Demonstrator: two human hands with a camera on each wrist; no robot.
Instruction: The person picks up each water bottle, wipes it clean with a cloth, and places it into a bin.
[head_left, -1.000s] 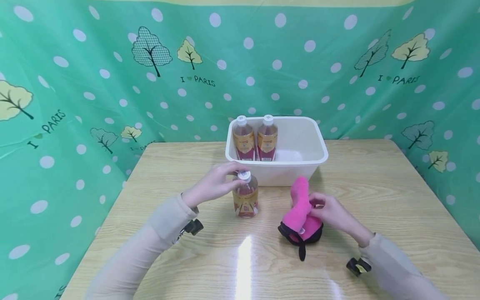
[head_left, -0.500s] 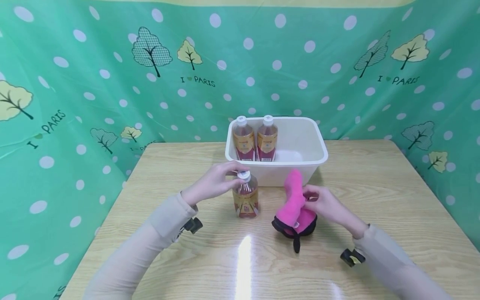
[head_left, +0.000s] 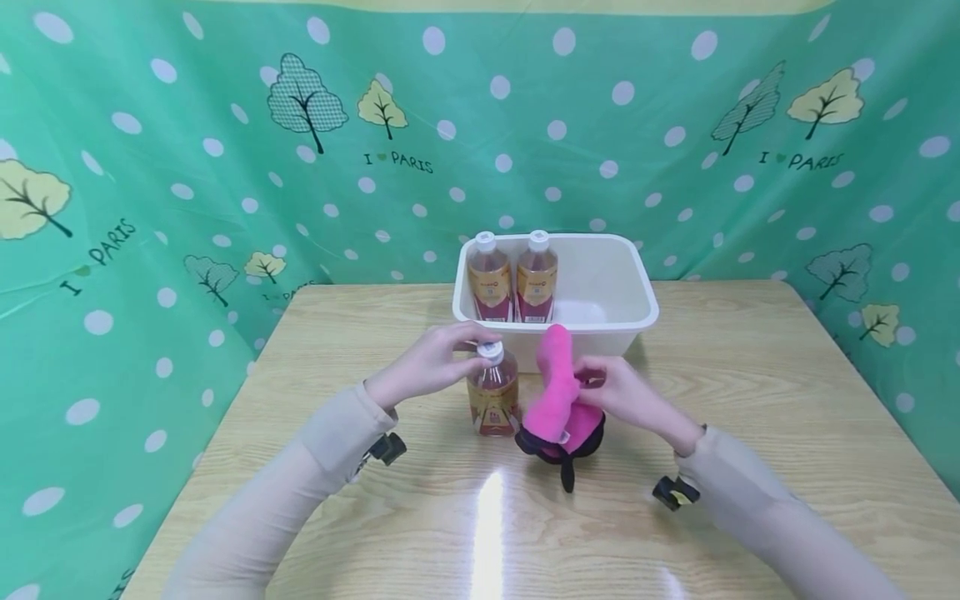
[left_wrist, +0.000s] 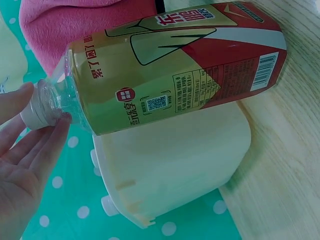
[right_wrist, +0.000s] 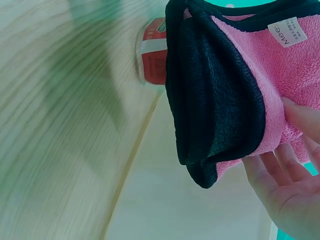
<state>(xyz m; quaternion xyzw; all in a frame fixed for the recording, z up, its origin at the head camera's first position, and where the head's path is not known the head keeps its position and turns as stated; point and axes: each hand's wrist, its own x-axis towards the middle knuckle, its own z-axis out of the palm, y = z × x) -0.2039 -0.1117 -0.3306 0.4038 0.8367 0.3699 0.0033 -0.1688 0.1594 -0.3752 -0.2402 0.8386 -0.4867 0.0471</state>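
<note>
An upright drink bottle [head_left: 493,404] with a gold and red label stands on the table in front of the white bin. My left hand [head_left: 431,367] pinches its white cap [left_wrist: 37,106] between thumb and fingers. Close against the bottle's right side is a pink cloth with black trim [head_left: 558,400], folded and drooping. My right hand [head_left: 618,392] pinches this cloth from the right, thumb on one face and fingers on the other. In the right wrist view a white tag [right_wrist: 287,32] shows on the pink cloth [right_wrist: 280,65], which hides most of the bottle [right_wrist: 154,55].
Behind the hands stands a white plastic bin [head_left: 600,325]. Two more bottles, a left one [head_left: 490,283] and a right one [head_left: 536,283], are upright in its left half. A green dotted curtain [head_left: 480,125] hangs at the back of the wooden table [head_left: 750,358].
My right hand has carried the pink cloth leftward and slightly away from me, up beside the bottle. The left hand stays on the bottle cap.
</note>
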